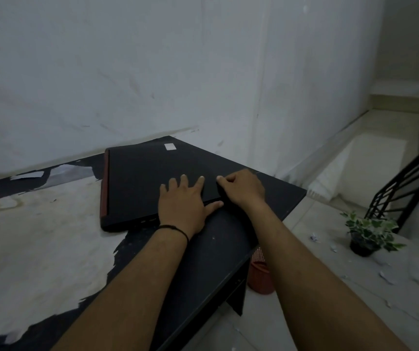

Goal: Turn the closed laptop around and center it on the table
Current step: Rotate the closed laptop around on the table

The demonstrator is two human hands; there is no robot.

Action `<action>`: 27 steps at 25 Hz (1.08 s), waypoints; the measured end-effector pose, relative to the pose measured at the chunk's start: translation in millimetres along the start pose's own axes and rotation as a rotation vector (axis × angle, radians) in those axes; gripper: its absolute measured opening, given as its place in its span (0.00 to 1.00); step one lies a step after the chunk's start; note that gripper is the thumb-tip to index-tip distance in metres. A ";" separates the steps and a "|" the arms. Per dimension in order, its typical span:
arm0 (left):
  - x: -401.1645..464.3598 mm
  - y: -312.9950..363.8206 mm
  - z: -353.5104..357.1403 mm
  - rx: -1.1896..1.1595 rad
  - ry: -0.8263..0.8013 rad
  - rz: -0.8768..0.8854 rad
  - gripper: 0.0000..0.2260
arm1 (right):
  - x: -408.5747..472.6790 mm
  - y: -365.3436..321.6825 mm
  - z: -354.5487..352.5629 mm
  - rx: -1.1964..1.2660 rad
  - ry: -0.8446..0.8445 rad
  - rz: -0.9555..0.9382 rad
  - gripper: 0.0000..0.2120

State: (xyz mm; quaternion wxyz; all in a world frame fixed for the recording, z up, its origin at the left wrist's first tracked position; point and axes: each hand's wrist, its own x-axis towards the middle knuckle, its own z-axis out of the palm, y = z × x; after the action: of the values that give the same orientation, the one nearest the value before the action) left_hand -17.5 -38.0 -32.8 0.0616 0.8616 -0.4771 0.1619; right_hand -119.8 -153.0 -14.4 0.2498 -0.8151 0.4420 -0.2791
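Both hands on closed laptop [152, 183], far right of table [228, 254]
Left hand [185, 206] flat, fingers spread; right hand [244, 187] curled over the near-right corner, grip unclear

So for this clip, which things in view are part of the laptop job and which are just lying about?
Part of the job:
closed laptop
table
left hand, flat on the lid
right hand, at the laptop's near right corner

Lying about:
potted plant on the floor
red basket under the table
paper scraps on the floor
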 end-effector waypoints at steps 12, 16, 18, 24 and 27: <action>-61.8 -67.0 -31.5 0.101 0.059 0.166 0.32 | -68.1 -34.5 24.8 0.074 0.053 0.065 0.19; -77.6 -77.0 -36.9 0.061 0.089 0.149 0.33 | -76.2 -34.2 24.3 0.070 0.014 -0.004 0.22; -80.7 -68.9 -37.3 0.030 0.125 0.075 0.36 | -63.4 -29.2 21.4 0.098 -0.013 -0.024 0.24; -52.6 -17.4 -35.8 -0.020 -0.021 -0.102 0.39 | 7.0 -25.7 26.9 0.247 -0.213 0.008 0.16; -41.7 -11.3 -31.6 -0.028 -0.033 -0.094 0.32 | 23.8 -25.7 33.9 0.177 -0.280 -0.023 0.20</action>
State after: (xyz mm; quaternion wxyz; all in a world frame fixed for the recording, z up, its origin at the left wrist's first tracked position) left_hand -35.5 9.8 -16.6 0.0734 0.8847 -0.4394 0.1377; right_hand -71.2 -155.6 -16.4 0.3765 -0.8258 0.3674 -0.2032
